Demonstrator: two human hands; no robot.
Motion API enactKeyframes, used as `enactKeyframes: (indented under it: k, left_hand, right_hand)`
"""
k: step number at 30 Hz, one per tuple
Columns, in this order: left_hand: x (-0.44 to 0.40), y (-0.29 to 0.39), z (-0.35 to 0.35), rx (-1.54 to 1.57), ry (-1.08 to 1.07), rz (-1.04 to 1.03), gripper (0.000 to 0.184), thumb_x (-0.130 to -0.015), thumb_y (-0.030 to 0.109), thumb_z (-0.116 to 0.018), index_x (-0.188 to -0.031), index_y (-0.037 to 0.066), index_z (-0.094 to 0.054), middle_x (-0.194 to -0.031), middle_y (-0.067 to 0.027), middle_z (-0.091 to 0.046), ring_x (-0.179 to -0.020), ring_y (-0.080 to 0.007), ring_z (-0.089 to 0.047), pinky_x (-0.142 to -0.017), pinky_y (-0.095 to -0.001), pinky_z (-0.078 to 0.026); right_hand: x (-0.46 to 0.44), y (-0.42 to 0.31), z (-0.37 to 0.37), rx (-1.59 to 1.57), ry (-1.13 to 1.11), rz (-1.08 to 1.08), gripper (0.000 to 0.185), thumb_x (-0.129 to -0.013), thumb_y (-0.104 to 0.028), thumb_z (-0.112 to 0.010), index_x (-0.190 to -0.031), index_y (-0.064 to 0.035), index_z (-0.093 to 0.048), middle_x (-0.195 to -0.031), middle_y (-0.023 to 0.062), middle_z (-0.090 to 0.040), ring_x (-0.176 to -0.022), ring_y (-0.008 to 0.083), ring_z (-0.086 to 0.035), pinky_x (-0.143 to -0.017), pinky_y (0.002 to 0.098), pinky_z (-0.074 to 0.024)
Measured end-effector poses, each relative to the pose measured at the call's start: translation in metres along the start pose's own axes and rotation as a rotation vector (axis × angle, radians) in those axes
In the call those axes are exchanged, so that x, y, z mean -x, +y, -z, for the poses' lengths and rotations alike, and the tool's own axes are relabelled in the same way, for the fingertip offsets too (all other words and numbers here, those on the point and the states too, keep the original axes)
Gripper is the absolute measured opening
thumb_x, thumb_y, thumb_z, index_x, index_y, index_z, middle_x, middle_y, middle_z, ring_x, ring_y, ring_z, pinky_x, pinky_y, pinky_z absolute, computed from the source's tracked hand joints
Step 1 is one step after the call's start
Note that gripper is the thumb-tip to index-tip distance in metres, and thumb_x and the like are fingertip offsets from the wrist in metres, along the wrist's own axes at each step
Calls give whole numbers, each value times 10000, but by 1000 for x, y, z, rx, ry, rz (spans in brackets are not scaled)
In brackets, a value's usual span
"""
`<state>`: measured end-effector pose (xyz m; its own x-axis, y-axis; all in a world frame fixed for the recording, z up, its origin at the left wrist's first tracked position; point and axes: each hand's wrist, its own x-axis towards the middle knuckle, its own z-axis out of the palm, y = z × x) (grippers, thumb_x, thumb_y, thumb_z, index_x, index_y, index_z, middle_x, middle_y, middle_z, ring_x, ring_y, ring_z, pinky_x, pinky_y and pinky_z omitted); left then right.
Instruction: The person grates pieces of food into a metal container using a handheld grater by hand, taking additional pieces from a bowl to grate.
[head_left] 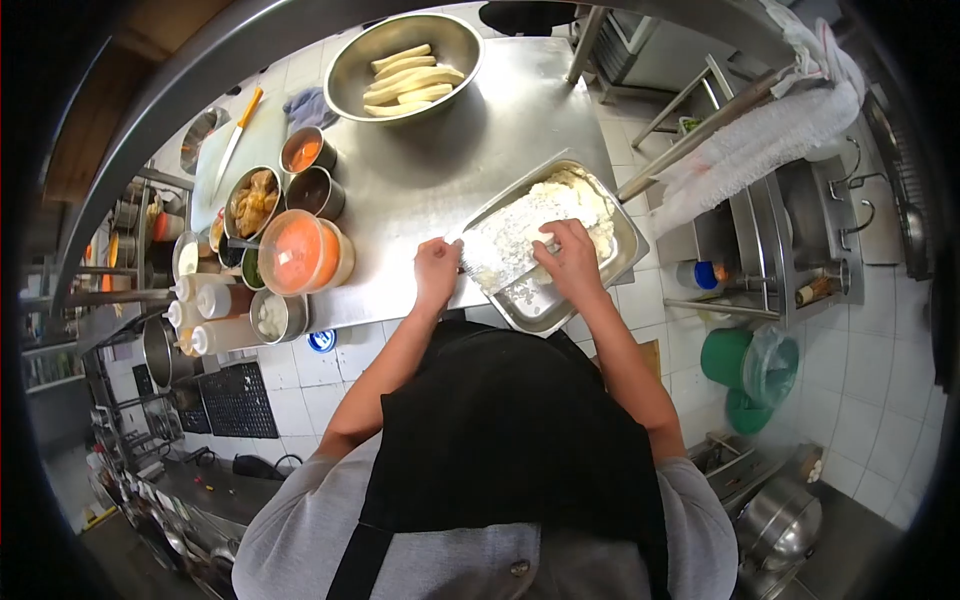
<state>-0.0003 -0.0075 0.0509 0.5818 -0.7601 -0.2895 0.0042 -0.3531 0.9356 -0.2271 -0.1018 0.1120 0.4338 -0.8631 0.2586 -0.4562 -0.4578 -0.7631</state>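
A steel tray (628, 240) sits at the table's front right edge, with pale, white grated food (578, 190) heaped mostly in its far part. Across the tray lies what looks like a flat metal grater (500, 245), its surface speckled with white bits. My left hand (437, 270) is closed on its left end, at the tray's left rim. Over the grater, my right hand (570, 262) pinches a small pale piece (545, 240), mostly hidden by the fingers, against the surface.
A steel bowl (345, 70) of peeled plantains or bananas stands at the back. At left are a knife (240, 135) on a cutting board, a tub of orange food (302, 252), several metal containers and squeeze bottles (222, 335). A towel-draped rail (740, 150) runs at right.
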Motion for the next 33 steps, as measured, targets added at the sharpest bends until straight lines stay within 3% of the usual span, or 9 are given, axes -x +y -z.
enactKeyframes:
  k: [1,4,5,10,12,15,26,28,33]
  left_hand:
    - [4,2,1,3,11,4,318,-872,221,-715,-701,-29,-617,-909,-145,-609,-841,-279,-629,-785,-359,-497]
    - [14,17,1,257,-52,199,269,-907,191,-709,-826,42,-499,-790,-73,-580,-623,-148,-602,-565,-333,-596]
    - [14,13,2,302,-99,230,269,-911,183,-703,-908,49,-469,-779,-100,-602,-633,-169,-632,-541,-335,-605]
    - [16,7,6,348,-374,326,201,-907,154,-691,-884,28,-537,-794,-124,-650,-643,-201,-669,-558,-321,-616]
    - [16,4,2,340,-408,335,226,-936,145,-630,-1024,-59,-587,-833,-124,-664,-661,-185,-673,-541,-296,-603]
    - [15,1,-7,294,-373,251,284,-934,124,-600,-1134,-76,-592,-917,-130,-686,-690,-188,-683,-541,-298,-603]
    - [13,-7,-12,410,-349,319,237,-904,95,-622,-1109,-24,-619,-959,-110,-703,-751,-179,-701,-575,-312,-609]
    - [16,-10,-13,423,-341,338,243,-902,91,-621,-1114,-28,-614,-960,-115,-703,-751,-183,-702,-575,-312,-610]
    - [14,-1,-14,462,-347,315,250,-904,52,-577,-1109,-89,-597,-942,-144,-694,-709,-198,-704,-517,-325,-619]
  right_hand:
    - [-1,2,-2,53,-24,14,268,-772,-135,-755,-1006,-37,-668,-964,151,-594,-886,323,-592,-779,404,-499]
    - [-2,10,-7,106,-57,27,266,-760,-138,-754,-991,-37,-671,-969,156,-590,-940,346,-580,-830,423,-488]
    - [-2,14,-9,105,-63,19,264,-755,-140,-754,-985,-38,-674,-971,158,-588,-959,354,-572,-852,431,-481]
    - [1,21,-18,112,-24,50,250,-750,-142,-754,-964,-35,-684,-964,157,-578,-954,348,-568,-850,428,-482]
    - [4,27,-24,133,-8,87,249,-748,-148,-752,-961,-37,-686,-958,154,-573,-946,347,-562,-850,433,-482]
    - [6,32,-28,188,-13,86,253,-756,-150,-750,-970,-35,-682,-956,145,-579,-948,337,-569,-848,424,-485]
    - [12,19,-48,191,-148,178,337,-734,-162,-751,-1017,5,-676,-1002,184,-573,-948,358,-566,-845,439,-486]
    - [-22,39,-15,272,-202,-215,340,-745,-159,-752,-1019,13,-646,-1000,211,-586,-988,372,-566,-881,436,-471]
    - [11,15,-61,146,-188,106,339,-749,-197,-759,-1017,-13,-663,-958,197,-571,-951,378,-551,-836,466,-480]
